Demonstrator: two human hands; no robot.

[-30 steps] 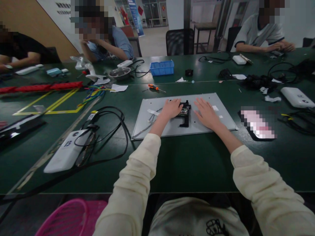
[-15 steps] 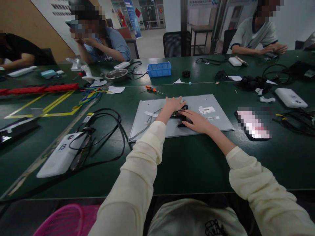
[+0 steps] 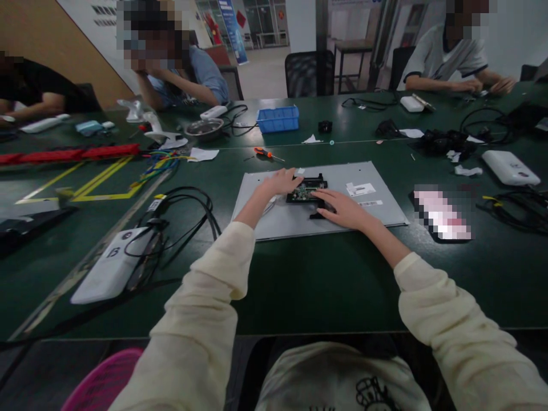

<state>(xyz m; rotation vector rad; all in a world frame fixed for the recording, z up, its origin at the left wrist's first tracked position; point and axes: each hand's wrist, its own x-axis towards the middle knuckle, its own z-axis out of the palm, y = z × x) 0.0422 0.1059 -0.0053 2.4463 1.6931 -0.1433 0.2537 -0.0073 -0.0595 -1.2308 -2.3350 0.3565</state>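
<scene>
A grey metal panel lies flat on the green table in front of me. At its middle sits a black bracket with a small circuit board. My left hand rests on the panel just left of the board, fingers curled loosely, touching the board's left edge. My right hand lies flat and spread on the panel, its fingertips on the black bracket's lower right part. White labels are stuck to the panel right of the board.
An orange-handled screwdriver and a blue bin lie beyond the panel. Black cables and a white device sit at left, another white device at right. Other people sit along the far side. A pink basket stands below.
My right hand slid left from the panel's open area onto the bracket. My left hand moved off the board to its left edge, uncovering the circuit board.
</scene>
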